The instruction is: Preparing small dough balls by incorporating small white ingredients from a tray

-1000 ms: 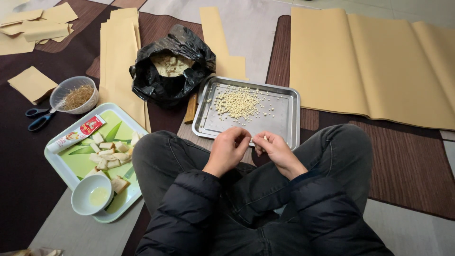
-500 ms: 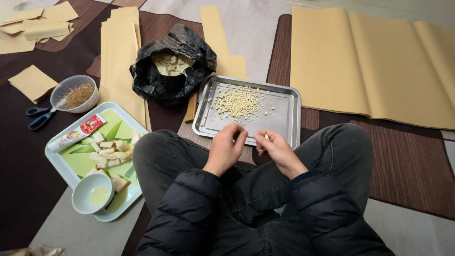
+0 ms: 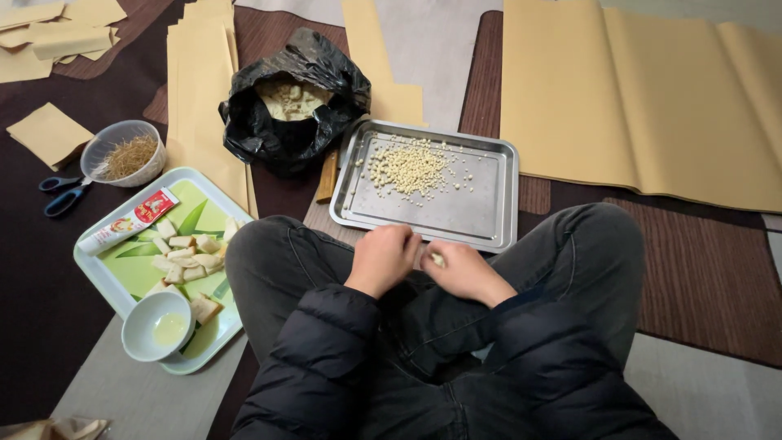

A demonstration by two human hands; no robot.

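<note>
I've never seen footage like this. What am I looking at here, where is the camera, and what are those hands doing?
No machine here: a person sits cross-legged on the floor, and a camera on their head looks down. The left hand and right hand meet over the lap, with a small pale piece between the right hand's fingers. Ahead lies a metal tray scattered with small pale pellets, and behind it a black plastic bag. To the left, a green tray carries a white bowl, a tube and cut pieces. Tan paper sheets lie around.

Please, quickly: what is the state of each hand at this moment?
Left hand: curled closed; whether it holds anything cannot be told.
Right hand: closed, pinching a small pale piece.
</note>
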